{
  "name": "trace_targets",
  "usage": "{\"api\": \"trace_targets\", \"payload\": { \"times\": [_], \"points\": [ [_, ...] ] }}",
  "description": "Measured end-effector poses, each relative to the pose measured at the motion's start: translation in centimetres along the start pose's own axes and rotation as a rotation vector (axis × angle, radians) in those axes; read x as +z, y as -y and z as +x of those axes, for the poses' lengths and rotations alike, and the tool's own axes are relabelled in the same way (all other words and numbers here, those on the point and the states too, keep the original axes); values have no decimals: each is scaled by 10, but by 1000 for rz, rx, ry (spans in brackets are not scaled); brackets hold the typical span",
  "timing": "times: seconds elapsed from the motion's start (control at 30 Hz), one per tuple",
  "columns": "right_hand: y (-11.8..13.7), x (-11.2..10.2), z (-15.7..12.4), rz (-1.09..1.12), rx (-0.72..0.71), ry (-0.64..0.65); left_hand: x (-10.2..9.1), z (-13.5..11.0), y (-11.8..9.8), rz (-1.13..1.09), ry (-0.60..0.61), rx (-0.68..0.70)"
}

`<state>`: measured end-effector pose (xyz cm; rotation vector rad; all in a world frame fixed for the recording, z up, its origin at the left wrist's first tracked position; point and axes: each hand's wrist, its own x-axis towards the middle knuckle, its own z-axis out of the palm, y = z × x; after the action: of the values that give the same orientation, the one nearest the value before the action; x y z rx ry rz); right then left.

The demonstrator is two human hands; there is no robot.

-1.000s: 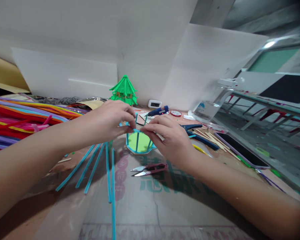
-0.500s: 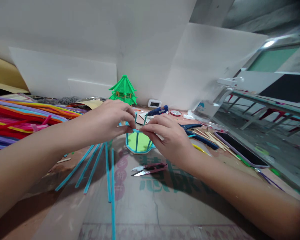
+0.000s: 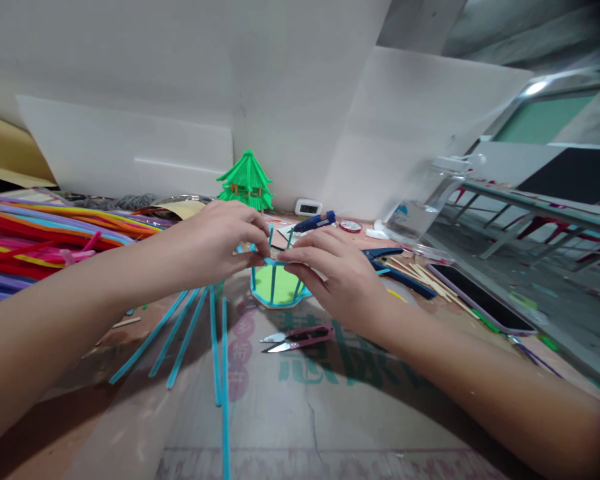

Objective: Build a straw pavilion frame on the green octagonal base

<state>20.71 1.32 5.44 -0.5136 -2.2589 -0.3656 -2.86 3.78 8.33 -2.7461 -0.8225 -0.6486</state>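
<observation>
A small model with a yellow-green base (image 3: 265, 283) and blue posts stands on the plastic-covered table, its rim edged in blue. Both hands meet over its near side. Thumb and fingers of my left hand (image 3: 230, 237) pinch a short blue pipe cleaner (image 3: 278, 263) lying across the tops of the near posts. My right hand (image 3: 333, 270) pinches the same piece farther right, hiding that side of the model. In front of it lie thread snips (image 3: 300, 339) with blades apart. Loose blue pipe cleaners (image 3: 183, 343) fan out below my left forearm.
Colourful pipe cleaners (image 3: 40, 247) are heaped at left. Behind the model stand a green tiered-roof model (image 3: 247, 183), a small digital clock (image 3: 309, 207) and a blue glue gun (image 3: 315, 222). Pliers (image 3: 410, 277), wooden sticks (image 3: 440, 283), a phone (image 3: 480, 298) and a clear bottle (image 3: 420, 203) are at right.
Little differs. Both hands keep their pinch over the model's near side, with only a slight shift of the fingertips; the whole view has moved a touch.
</observation>
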Motion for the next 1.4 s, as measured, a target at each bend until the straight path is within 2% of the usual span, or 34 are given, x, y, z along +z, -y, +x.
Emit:
{"api": "trace_targets", "payload": {
  "times": [0.1, 0.23, 0.37, 0.47, 0.73, 1.07, 1.4],
  "points": [
    [2, -14, -2, 59, 75, -20, -2, -1, 1, -26, 23, -5],
    [4, -23, -21, 159, 299, -70, -11, -3, -5, -28, 3, -49],
    [2, -10, -42, 254, 511, -11, -18, -2, -24, -5, -87, -91],
    [0, 2, -47, 288, 594, 66, -13, -1, -39, 58, -146, -104],
    [5, 12, -39, 319, 621, 95, 9, -1, -53, 188, -231, -14],
    [12, 13, -35, 327, 587, 100, 11, 0, -52, 248, -279, 19],
    [12, 15, -35, 339, 595, 126, 11, -1, -53, 235, -258, 19]
  ]
}}
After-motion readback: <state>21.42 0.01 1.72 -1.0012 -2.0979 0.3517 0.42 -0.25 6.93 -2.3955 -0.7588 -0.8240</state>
